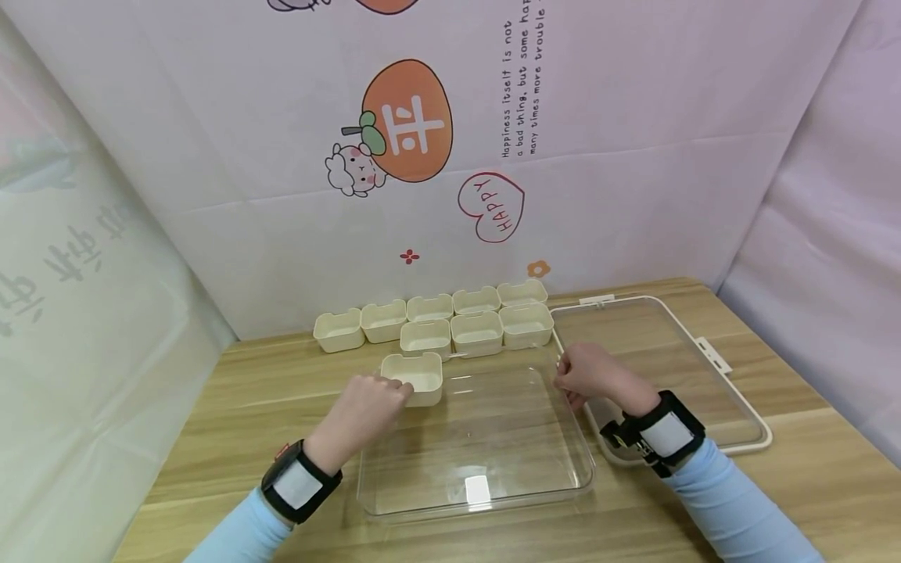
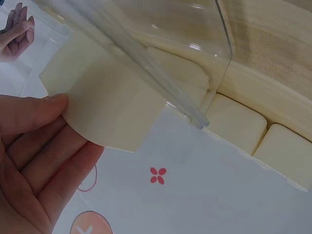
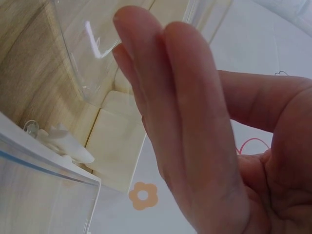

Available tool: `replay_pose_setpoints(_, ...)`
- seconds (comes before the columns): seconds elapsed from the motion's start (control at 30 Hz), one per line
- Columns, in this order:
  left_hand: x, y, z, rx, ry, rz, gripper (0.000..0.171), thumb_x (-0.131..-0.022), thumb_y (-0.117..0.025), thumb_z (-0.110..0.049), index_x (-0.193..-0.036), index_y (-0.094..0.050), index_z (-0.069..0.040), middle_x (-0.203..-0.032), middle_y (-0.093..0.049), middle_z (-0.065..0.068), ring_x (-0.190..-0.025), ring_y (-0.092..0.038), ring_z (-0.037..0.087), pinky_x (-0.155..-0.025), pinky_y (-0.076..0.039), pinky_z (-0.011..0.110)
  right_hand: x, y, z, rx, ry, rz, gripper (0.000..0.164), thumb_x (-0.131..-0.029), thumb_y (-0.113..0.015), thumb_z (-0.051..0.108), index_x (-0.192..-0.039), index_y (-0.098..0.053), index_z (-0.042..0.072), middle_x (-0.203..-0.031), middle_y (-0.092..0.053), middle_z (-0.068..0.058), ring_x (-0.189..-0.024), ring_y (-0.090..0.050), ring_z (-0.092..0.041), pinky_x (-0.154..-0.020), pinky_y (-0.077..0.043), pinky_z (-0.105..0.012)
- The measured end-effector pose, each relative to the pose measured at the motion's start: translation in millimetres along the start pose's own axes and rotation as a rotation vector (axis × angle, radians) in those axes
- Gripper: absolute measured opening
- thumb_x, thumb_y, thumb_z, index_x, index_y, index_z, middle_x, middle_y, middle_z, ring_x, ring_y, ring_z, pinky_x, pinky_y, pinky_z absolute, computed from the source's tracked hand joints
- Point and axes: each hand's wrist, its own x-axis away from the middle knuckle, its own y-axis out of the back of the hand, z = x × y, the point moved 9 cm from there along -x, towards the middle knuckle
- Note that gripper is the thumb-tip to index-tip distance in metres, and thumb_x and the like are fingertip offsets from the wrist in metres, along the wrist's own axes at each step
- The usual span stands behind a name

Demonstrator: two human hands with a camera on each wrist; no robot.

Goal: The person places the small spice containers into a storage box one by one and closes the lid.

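My left hand point(image 1: 369, 410) pinches a small cream bin point(image 1: 422, 374) between thumb and fingers. This bin is over the back left corner of a clear rectangular box point(image 1: 486, 508). In the left wrist view the bin's plain outer side point(image 2: 112, 97) shows beside the thumb, behind the box's transparent rim. At the box's back right corner is my right hand point(image 1: 594, 375), its fingers close to the rim. Seen from the right wrist, its fingers point(image 3: 190, 112) extend nearly straight and the thumb is partly behind them. Whether they touch the box is hidden.
Several more cream bins point(image 1: 477, 335) stand in two rows at the back, against the printed cloth point(image 1: 619, 156). To the right, a clear lid point(image 1: 759, 439) with a white frame and side clips lies on the wooden table point(image 1: 232, 438).
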Motion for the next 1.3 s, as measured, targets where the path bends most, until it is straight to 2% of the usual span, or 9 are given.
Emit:
replay_pose_setpoints(0.27, 0.8, -10.6, -2.3, -0.001, -0.005, 0.033, 0.014, -0.068, -0.062, -0.001, -0.065, -0.056, -0.013, -0.05, -0.041, -0.007, -0.045, -0.026, 0.005, -0.04, -0.02, 0.018, 0, -1, 1, 0.011, 0.005, 0.01, 0.012, -0.085, -0.058, 0.003, -0.078, -0.063, -0.004, -0.067, -0.067, -0.012, -0.054, -0.067, -0.018, -0.054, -0.056, -0.03)
replay_pose_setpoints(0.5, 2.2, -20.9, 0.9, 0.008, 0.016, 0.074, 0.014, -0.072, -0.063, -0.003, -0.064, -0.058, -0.013, -0.051, -0.039, -0.006, -0.046, -0.027, 0.007, -0.04, -0.022, 0.02, 0, -1, 1, -0.004, 0.003, 0.007, 0.011, -0.085, -0.058, 0.002, -0.077, -0.063, -0.004, -0.066, -0.067, -0.012, -0.054, -0.067, -0.019, -0.055, -0.056, -0.031)
replay_pose_setpoints(0.73, 5.2, -28.0, 3.4, 0.023, 0.023, 0.105, 0.017, -0.07, -0.063, -0.001, -0.062, -0.055, -0.013, -0.051, -0.037, -0.006, -0.046, -0.028, 0.007, -0.039, -0.022, 0.02, 0, -1, 3, 0.007, 0.005, 0.011, 0.013, -0.085, -0.057, 0.003, -0.074, -0.062, -0.002, -0.065, -0.066, -0.01, -0.054, -0.067, -0.018, -0.055, -0.056, -0.03)
replay_pose_setpoints(1.0, 7.5, -33.0, 4.8, 0.019, 0.018, 0.098, 0.02, -0.071, -0.063, -0.002, -0.059, -0.053, -0.014, -0.05, -0.036, -0.006, -0.046, -0.031, 0.007, -0.038, -0.025, 0.023, 0, 0, 2, 0.001, 0.001, 0.004, 0.011, -0.085, -0.057, 0.003, -0.076, -0.062, -0.003, -0.066, -0.067, -0.013, -0.054, -0.067, -0.019, -0.055, -0.056, -0.03)
replay_pose_setpoints(1.3, 10.1, -36.3, 6.1, 0.036, 0.029, 0.11, 0.02, -0.072, -0.061, 0.0, -0.059, -0.053, -0.013, -0.051, -0.035, -0.006, -0.046, -0.027, 0.007, -0.038, -0.024, 0.023, 0, 0, 0, -0.013, -0.014, 0.006, 0.009, -0.085, -0.058, 0.003, -0.078, -0.06, -0.003, -0.069, -0.067, -0.016, -0.054, -0.067, -0.019, -0.055, -0.056, -0.03)
